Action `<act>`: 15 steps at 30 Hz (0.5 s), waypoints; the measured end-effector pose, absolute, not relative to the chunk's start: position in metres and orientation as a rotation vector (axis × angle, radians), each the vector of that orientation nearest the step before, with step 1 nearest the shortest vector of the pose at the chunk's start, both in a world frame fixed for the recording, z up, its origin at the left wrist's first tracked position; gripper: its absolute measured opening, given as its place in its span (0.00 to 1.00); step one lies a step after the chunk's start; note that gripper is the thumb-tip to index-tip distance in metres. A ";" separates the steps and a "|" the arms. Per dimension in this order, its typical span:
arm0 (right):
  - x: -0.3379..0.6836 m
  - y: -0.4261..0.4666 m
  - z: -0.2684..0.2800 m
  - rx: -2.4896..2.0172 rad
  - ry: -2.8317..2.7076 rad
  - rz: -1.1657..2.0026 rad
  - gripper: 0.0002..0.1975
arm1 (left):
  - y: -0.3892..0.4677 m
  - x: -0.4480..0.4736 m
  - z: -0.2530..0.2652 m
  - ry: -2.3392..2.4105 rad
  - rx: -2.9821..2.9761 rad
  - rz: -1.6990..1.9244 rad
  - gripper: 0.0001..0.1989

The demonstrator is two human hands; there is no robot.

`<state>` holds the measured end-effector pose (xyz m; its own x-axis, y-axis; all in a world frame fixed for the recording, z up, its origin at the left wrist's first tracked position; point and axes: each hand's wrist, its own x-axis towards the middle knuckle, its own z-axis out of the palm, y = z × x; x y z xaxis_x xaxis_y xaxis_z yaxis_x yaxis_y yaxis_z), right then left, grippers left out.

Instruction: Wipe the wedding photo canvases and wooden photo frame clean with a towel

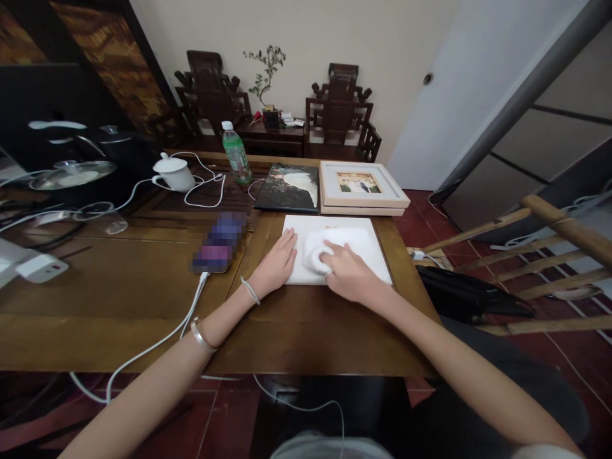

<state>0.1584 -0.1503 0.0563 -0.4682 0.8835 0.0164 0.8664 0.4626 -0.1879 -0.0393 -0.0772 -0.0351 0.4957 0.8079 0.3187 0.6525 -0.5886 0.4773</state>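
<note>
A flat white rectangular panel (375,245), perhaps a book or album, lies near the table's front right. My left hand (278,260) rests along its left edge, fingers stretched out and holding nothing. A bunched white cloth (313,245) covers much of the panel's top. My right hand (351,274) presses down on that cloth, with fingers curled into its folds. Part of the panel's surface is hidden under the cloth and the right hand.
Behind the panel lie a dark picture (291,187) and stacked framed photos (361,185). To the left are a charging phone (220,242), a green-labelled bottle (236,153), a lidded white cup (173,172), a clear plastic cup (102,218) and a pan (74,182). White cables cross the wooden table (157,319).
</note>
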 end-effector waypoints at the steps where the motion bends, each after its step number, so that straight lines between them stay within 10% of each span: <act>1: 0.157 -0.137 0.056 -1.592 -2.574 0.194 0.18 | -0.077 -0.040 -0.035 1.225 2.456 0.756 0.27; 15: 0.155 -0.160 0.057 -1.431 -2.677 0.210 0.18 | -0.076 -0.040 -0.036 1.203 2.484 0.782 0.25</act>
<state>0.1546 -0.1604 0.0568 -0.5537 0.8324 0.0222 0.8188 0.5491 -0.1675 -0.0404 -0.0757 -0.0358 0.5091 0.7863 0.3502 0.6395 -0.6178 0.4575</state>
